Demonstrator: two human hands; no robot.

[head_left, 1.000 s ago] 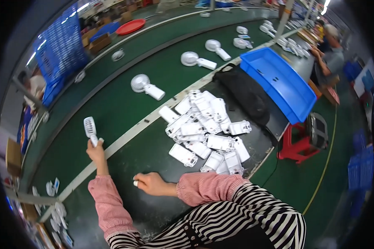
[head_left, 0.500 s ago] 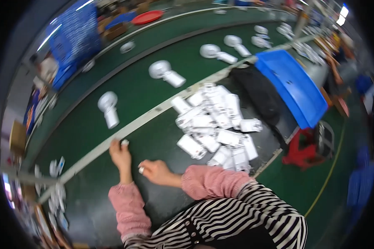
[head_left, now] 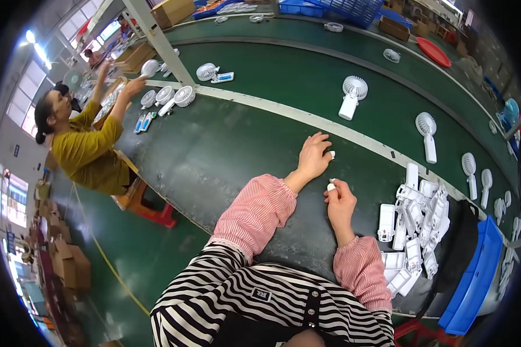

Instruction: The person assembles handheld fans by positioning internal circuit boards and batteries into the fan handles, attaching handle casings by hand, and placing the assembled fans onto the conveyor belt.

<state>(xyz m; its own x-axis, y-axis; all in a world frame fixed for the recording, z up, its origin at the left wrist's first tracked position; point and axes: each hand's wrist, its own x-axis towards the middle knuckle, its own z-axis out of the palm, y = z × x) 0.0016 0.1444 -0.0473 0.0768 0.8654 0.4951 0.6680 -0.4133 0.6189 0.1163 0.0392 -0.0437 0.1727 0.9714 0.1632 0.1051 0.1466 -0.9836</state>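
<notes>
My left hand point(head_left: 314, 157) reaches over the dark table point(head_left: 231, 144), its fingers stretched toward the pale rail of the belt. A small white piece sits at its thumb tip, perhaps a finger cover. Nearer to me, my right hand point(head_left: 340, 203) is curled, with white bits at the fingertips; whether these are covers or something held I cannot tell. To the right of that hand lies a pile of white plastic casings point(head_left: 414, 217), several with their inner side showing. Beyond the rail, a white handheld fan point(head_left: 353, 95) lies on the green conveyor belt point(head_left: 283, 81).
More white fans point(head_left: 426, 136) lie along the belt. A blue tray point(head_left: 474, 277) and black cloth point(head_left: 460, 243) border the pile at right. At left, a co-worker in a mustard top point(head_left: 90, 147) handles a fan beside further fans point(head_left: 165, 95). A metal post point(head_left: 159, 43) rises there.
The view has swung to the left, bringing the co-worker in and shifting the casings toward the right edge. Both my hands stay over the table, apart from each other and from the pile.
</notes>
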